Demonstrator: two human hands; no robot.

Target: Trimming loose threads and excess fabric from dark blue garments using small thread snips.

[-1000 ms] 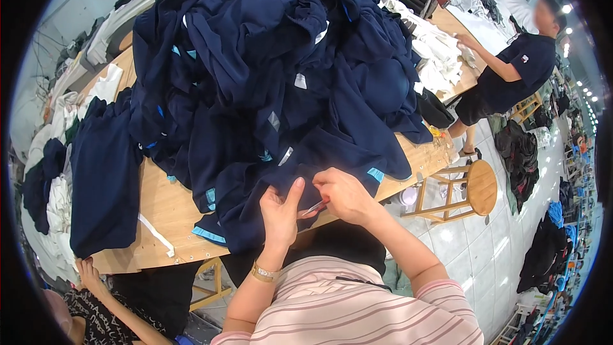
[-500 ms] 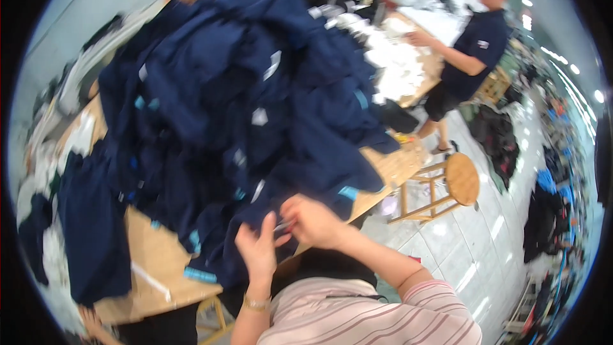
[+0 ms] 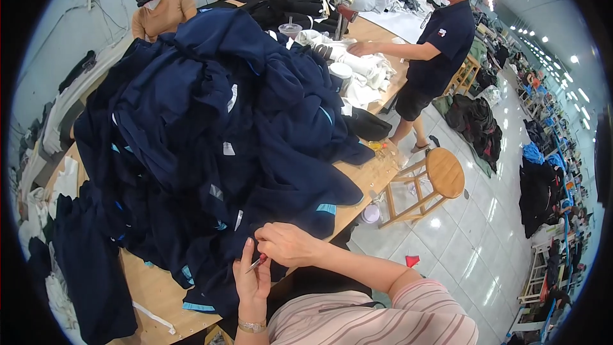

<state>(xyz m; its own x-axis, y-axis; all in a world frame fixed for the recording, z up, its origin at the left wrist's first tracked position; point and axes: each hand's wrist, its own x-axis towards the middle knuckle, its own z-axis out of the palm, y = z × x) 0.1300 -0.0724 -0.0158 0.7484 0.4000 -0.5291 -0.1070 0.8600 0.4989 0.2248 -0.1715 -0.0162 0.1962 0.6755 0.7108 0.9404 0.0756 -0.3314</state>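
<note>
My left hand (image 3: 254,284) is raised at the near edge of the garment pile, fingers partly curled. Across it lies a small pointed metal tool with a red end (image 3: 258,262). My right hand (image 3: 285,244) presses against its fingertips, closed in a pinch; whatever is between those fingers is hidden. Just beyond both hands spreads a large heap of navy garments (image 3: 191,115) with white labels and light-blue patches. One white label (image 3: 239,220) lies close to my fingers.
The heap covers most of a wooden table (image 3: 150,287). A round wooden stool (image 3: 445,172) stands at its right. A person in a dark shirt (image 3: 447,45) reaches over white cloth (image 3: 364,67). Another person (image 3: 167,9) sits beyond the heap. Dark cloth piles (image 3: 472,121) lie on the tiled floor.
My view has tilted, showing more of the people at the back. My hands remain together, now lower and left in view, with the right fingertips against the left. The red-ended tool shows more clearly.
</note>
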